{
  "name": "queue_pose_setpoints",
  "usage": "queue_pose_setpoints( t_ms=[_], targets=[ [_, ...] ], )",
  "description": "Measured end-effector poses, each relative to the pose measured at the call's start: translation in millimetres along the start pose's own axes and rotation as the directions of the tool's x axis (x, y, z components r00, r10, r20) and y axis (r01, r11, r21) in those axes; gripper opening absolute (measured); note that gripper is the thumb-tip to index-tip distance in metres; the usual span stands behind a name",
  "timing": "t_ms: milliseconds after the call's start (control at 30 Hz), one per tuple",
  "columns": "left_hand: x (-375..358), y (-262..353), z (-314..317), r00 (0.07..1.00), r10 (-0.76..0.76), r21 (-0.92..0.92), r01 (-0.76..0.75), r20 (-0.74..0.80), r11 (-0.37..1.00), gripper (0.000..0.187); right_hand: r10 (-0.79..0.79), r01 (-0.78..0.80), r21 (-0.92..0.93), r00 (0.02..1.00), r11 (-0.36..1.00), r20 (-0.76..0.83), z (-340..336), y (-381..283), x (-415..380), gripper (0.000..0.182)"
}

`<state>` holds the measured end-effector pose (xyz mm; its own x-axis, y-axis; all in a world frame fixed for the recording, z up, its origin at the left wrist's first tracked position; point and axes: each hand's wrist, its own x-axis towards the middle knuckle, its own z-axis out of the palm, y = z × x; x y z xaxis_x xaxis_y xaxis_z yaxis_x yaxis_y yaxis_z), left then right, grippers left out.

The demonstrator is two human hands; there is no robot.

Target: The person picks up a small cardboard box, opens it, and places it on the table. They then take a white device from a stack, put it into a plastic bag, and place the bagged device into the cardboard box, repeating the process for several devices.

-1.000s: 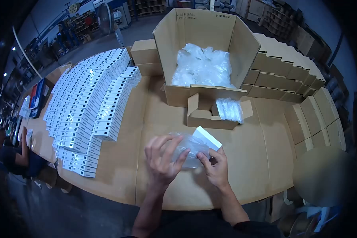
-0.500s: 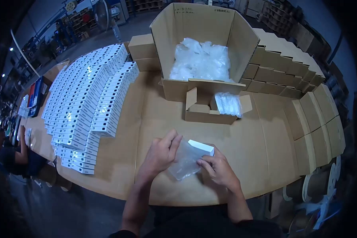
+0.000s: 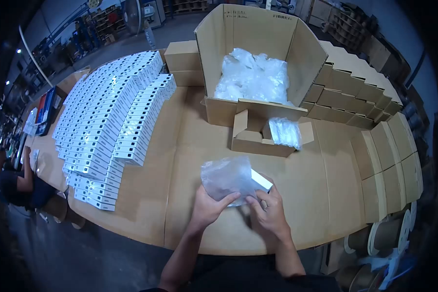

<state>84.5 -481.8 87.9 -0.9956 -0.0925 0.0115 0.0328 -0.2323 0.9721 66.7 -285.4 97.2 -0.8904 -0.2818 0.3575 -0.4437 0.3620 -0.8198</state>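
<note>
My left hand (image 3: 207, 206) grips a translucent plastic bag (image 3: 225, 174) near its lower edge, thumb on top and fingers hidden behind it. A small white box (image 3: 262, 181) sticks out of the bag's right side, partly covered by the plastic. My right hand (image 3: 270, 212) is closed round that box, its thumb pressed by the bag's edge. Just beyond the hands stands a small open carton (image 3: 258, 145) with several plastic-wrapped packs (image 3: 285, 133) standing at its right end.
A big open carton (image 3: 260, 34) full of clear plastic bags (image 3: 253, 75) stands at the back. Rows of white boxes (image 3: 102, 117) are stacked on the left. Brown cartons (image 3: 389, 160) line the right side. A person (image 3: 22, 180) sits at the far left.
My left hand has moved down to the bag's lower edge, and the bag now lies higher, spread over the fingers. The white box has shifted slightly right with my right hand.
</note>
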Motion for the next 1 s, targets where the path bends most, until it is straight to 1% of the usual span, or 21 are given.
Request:
queue_pose_setpoints(
  t_ms=[33,67,167,200,233,300,333,400,433,467,500,567,600,667,733,800,900,1000],
  targets=[
    [0,-1,-1,0.999,0.032,0.052,-0.031,-0.012,0.998,0.051,-0.016,0.016,0.0,1.0,1.0,0.006,-2,-1,0,0.018],
    [-1,-5,-3,0.998,0.063,0.104,-0.06,-0.023,0.993,0.051,0.054,-0.056,0.042,0.998,0.998,0.038,-9,5,-3,0.023],
    [-7,-15,-14,0.993,0.114,0.254,-0.103,-0.03,0.962,0.05,0.221,-0.202,0.191,0.971,0.961,-0.088,-36,18,8,0.026],
    [-9,-17,-17,0.992,0.125,0.302,-0.113,-0.022,0.947,0.049,0.226,-0.165,0.322,0.961,0.932,-0.161,-40,15,16,0.033],
    [-11,-18,-19,0.993,0.12,0.311,-0.114,-0.002,0.944,0.05,0.239,-0.115,0.444,0.942,0.889,-0.234,-45,11,25,0.04],
    [-13,-19,-21,0.993,0.115,0.327,-0.121,0.038,0.937,0.05,0.11,0.073,0.46,0.927,0.885,-0.359,-47,-4,48,0.045],
    [-13,-18,-21,0.99,0.126,0.378,-0.14,0.064,0.915,0.051,0.049,0.166,0.459,0.906,0.873,-0.42,-45,-11,58,0.047],
    [-12,-14,-21,0.983,0.143,0.473,-0.181,0.115,0.862,0.051,-0.02,0.198,0.495,0.94,0.846,-0.341,-42,-17,71,0.047],
    [-13,-17,-21,0.984,0.135,0.477,-0.176,0.12,0.861,0.052,-0.057,0.213,0.515,0.952,0.83,-0.302,-40,-20,75,0.048],
    [-12,-22,-22,0.984,0.127,0.481,-0.173,0.126,0.859,0.052,-0.03,0.174,0.512,0.96,0.841,-0.277,-35,-24,78,0.044],
    [-11,-24,-23,0.984,0.12,0.487,-0.169,0.131,0.857,0.053,-0.063,0.177,0.505,0.97,0.845,-0.235,-29,-32,79,0.041],
    [-12,-18,-23,0.99,0.074,0.497,-0.124,0.119,0.859,0.056,-0.041,0.11,0.587,0.991,0.802,-0.13,-18,-41,81,0.037],
    [-11,-16,-23,0.992,0.053,0.501,-0.102,0.112,0.859,0.057,-0.041,0.083,0.598,0.996,0.797,-0.083,-14,-41,82,0.035],
    [-10,-16,-23,0.993,0.072,0.443,-0.107,0.095,0.89,0.061,-0.018,0.007,0.605,1.0,0.796,0.013,-11,-41,83,0.033],
    [-8,-22,-28,0.992,0.083,0.361,-0.111,0.09,0.926,0.067,-0.001,-0.01,0.572,1.0,0.82,0.019,-13,-35,83,0.033],
    [-6,-23,-31,0.993,0.085,0.363,-0.108,0.079,0.925,0.066,0.011,-0.029,0.559,0.999,0.829,0.036,-19,-30,83,0.033],
    [-7,-23,-31,0.995,0.069,0.342,-0.09,0.072,0.935,0.064,-0.03,-0.003,0.509,0.998,0.861,0.058,-27,-28,86,0.031],
    [-6,-22,-28,0.995,0.059,0.314,-0.082,0.08,0.946,0.061,-0.028,-0.012,0.514,0.997,0.858,0.071,-30,-21,86,0.03]
  ],
)
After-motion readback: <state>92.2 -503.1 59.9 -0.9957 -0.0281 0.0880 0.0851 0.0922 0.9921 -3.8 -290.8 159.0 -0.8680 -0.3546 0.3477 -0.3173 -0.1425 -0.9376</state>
